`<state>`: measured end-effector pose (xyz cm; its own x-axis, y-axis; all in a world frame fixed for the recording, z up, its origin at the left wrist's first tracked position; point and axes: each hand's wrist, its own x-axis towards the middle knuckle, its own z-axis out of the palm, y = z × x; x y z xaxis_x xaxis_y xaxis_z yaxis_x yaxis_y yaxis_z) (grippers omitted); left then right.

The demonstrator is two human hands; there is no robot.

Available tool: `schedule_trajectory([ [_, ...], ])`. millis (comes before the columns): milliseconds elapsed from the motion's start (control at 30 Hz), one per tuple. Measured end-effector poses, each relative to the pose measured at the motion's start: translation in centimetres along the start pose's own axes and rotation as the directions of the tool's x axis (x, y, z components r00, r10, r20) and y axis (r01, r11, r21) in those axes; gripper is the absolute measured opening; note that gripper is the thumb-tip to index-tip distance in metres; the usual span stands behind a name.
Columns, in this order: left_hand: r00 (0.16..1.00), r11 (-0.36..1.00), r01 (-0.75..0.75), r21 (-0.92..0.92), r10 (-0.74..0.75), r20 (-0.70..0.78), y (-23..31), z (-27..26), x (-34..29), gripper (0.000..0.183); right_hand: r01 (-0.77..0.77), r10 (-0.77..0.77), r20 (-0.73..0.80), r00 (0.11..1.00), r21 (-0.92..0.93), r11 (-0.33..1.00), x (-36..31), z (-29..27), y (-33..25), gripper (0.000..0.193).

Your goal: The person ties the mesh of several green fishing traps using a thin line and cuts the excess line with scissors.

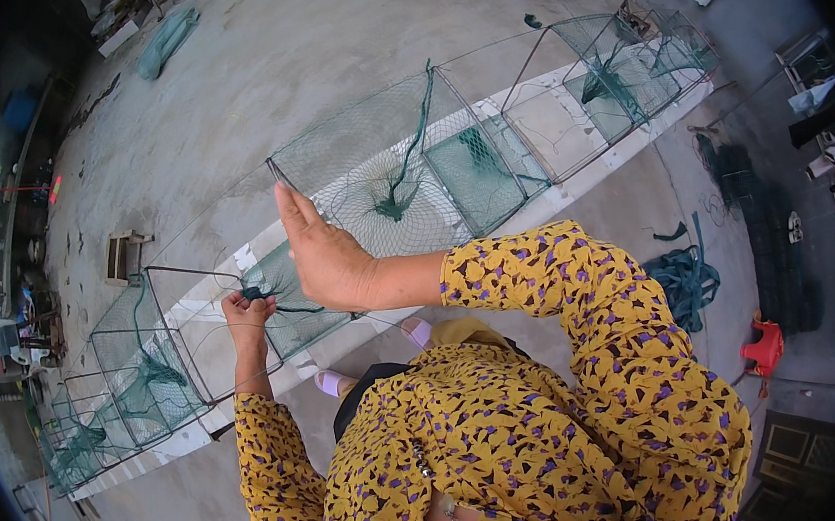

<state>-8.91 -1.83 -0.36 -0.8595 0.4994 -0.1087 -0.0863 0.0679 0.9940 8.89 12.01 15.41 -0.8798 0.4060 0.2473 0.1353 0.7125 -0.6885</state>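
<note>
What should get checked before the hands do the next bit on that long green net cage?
1. Left hand has a grip on the dark green cord: ok.
2. Right hand is free, raised and flat: ok.
3. Net cage lies stretched along the white strip: ok.
4. Wire frame by the left hand looks square: ok.
5. Knot tight: cannot tell.
6. Feet away from the netting: ok.

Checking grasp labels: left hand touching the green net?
Touching. In the head view the left hand is closed around a bunched piece of the green net, with no gap visible.
</note>
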Motion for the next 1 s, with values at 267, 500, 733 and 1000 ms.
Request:
schedule_trajectory([
  [267, 0.979, 0.975, 0.206, -0.082, -0.204, 0.027, 1.9, -0.1, -0.5, 0.019, -0.07, 0.049, 0.099, 0.994, 0.221, 0.973, 0.7, -1.8, 0.1, 0.074],
  [500, 0.987, 0.987, 0.16, 0.001, -0.16, 0.005, 0.8, -2.6, -0.1, 0.022, 0.135, -0.134, -0.014, 0.991, 0.114, 0.984, 3.3, -7.2, -1.3, 0.07],
  [733, 0.99, 0.988, 0.141, 0.062, -0.14, -0.025, 1.1, -3.2, 0.4, 0.024, 0.04, -0.094, -0.15, 0.984, -0.329, 0.944, 10.6, -6.2, 1.4, 0.047],
  [1000, 0.953, 0.96, 0.271, 0.065, -0.258, -0.159, 2.3, -2.5, -0.9, 0.016, -0.014, 0.002, -0.053, 0.999, -0.234, 0.972, 11.7, -2.6, 2.9, 0.03],
])
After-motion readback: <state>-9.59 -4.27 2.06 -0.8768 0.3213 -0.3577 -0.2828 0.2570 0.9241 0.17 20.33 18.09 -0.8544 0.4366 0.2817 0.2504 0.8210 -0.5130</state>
